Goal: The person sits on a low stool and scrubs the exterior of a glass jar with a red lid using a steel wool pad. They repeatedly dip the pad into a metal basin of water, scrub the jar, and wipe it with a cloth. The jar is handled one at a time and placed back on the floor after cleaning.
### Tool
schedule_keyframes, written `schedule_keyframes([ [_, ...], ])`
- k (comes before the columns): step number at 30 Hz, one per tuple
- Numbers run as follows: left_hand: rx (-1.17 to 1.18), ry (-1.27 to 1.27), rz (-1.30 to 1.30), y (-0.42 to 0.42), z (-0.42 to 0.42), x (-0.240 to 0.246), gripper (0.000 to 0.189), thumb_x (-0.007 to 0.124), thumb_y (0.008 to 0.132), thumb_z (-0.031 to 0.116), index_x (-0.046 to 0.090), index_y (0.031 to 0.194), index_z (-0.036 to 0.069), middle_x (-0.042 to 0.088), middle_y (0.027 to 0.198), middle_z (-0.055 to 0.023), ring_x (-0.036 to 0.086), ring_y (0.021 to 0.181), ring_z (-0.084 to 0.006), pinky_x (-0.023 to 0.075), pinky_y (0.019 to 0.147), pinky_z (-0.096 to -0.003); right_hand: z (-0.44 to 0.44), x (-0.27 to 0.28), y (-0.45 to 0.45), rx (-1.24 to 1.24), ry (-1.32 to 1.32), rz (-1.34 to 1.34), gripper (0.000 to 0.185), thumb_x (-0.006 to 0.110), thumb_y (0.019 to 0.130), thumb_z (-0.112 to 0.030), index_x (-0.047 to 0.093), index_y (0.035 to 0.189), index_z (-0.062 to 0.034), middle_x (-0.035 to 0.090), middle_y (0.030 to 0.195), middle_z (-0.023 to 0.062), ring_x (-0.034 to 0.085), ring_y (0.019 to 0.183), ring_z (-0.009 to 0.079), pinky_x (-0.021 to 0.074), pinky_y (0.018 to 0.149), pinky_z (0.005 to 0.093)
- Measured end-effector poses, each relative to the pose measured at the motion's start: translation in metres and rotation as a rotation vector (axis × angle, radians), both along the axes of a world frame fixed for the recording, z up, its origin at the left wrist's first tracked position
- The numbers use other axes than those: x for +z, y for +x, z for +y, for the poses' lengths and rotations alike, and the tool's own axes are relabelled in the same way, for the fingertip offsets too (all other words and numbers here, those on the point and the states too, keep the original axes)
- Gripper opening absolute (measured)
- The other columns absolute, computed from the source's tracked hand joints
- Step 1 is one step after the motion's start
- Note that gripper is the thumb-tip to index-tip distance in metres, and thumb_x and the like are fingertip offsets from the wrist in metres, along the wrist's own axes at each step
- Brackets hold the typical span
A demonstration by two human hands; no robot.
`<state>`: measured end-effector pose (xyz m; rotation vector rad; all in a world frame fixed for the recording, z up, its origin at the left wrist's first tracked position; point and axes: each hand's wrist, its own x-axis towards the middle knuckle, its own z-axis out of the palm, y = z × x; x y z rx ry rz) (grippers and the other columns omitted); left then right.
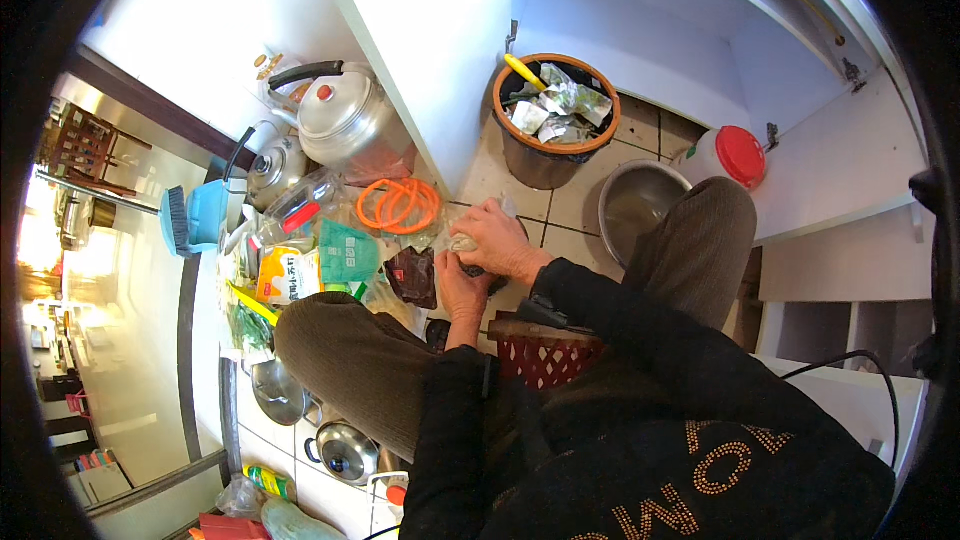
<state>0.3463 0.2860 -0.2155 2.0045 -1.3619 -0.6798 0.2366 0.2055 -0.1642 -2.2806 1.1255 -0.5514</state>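
Both hands are together over the floor tiles between my knees. My right hand point(499, 240) lies over a crumpled clear plastic bag point(463, 243), its fingers curled around it. Just below, my left hand point(461, 291) grips the same bundle from the near side. Something dark shows under the palms, but the fingers hide most of it. Left of the hands lies a dark brown plastic packet point(412, 277). Beyond it are a teal packet point(349, 251) and a coil of orange rings or tubing point(397, 206) in clear plastic.
An orange-rimmed bin point(551, 161) holding wrappers and a yellow handle stands by the open cabinet point(630, 30). A metal basin point(637, 199) and red-lidded container point(740, 157) are at right. Kettles point(349, 116) stand at upper left, lidded pots point(345, 454) lower left. I sit over a red basket-like seat point(551, 360).
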Motion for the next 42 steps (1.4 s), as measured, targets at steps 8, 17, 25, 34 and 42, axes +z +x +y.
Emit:
schedule_keyframes([
  [8,0.008,-0.077,0.050,-0.002,0.003,0.004,0.088,0.090,0.063,0.022,0.046,0.139,0.012,0.049,0.121,-0.0104,0.057,0.105,-0.0303,0.0492,0.084,-0.0398,-0.021,0.002,-0.008,0.074,0.021,0.110,0.035,0.075,0.072,-0.024,0.070,0.107,-0.0185,0.065,0.107,0.0037,0.051,0.107,0.0313,0.0484,0.090,0.0460],
  [17,-0.029,-0.045,-0.058,0.002,0.001,-0.004,0.093,0.086,0.063,0.017,0.041,0.145,0.013,0.048,0.125,-0.0102,0.057,0.109,-0.0326,0.0498,0.086,-0.0419,0.010,0.010,-0.066,0.369,0.127,0.026,0.033,0.074,0.069,-0.008,0.067,0.100,-0.0147,0.065,0.103,0.0036,0.054,0.102,0.0303,0.0447,0.092,0.0407],
  [25,-0.028,0.053,-0.087,-0.003,-0.003,0.010,0.106,0.091,0.059,0.039,0.036,0.146,0.012,0.046,0.134,-0.0127,0.056,0.114,-0.0353,0.0504,0.088,-0.0442,-0.029,0.023,-0.073,0.014,0.009,0.053,0.037,0.073,0.077,-0.027,0.068,0.110,-0.0132,0.066,0.106,0.0131,0.059,0.100,0.0334,0.0487,0.085,0.0441],
  [34,-0.144,0.040,-0.288,-0.014,-0.011,0.026,0.102,0.084,0.069,0.045,0.032,0.146,0.006,0.041,0.141,-0.0149,0.062,0.104,-0.0384,0.0530,0.080,-0.0453,-0.032,-0.076,-0.033,-0.625,0.210,-0.570,0.037,0.069,0.083,-0.037,0.067,0.102,-0.0051,0.071,0.080,0.0153,0.067,0.070,0.0337,0.0524,0.066,0.0382],
  [42,-0.168,0.082,-0.369,-0.015,-0.012,0.024,0.103,0.083,0.068,0.051,0.034,0.146,0.005,0.040,0.145,-0.0139,0.061,0.110,-0.0391,0.0520,0.084,-0.0452,-0.042,-0.107,-0.061,-0.528,0.403,-0.402,0.043,0.068,0.084,-0.034,0.064,0.107,0.0017,0.069,0.091,0.0179,0.065,0.082,0.0272,0.0500,0.075,0.0365],
])
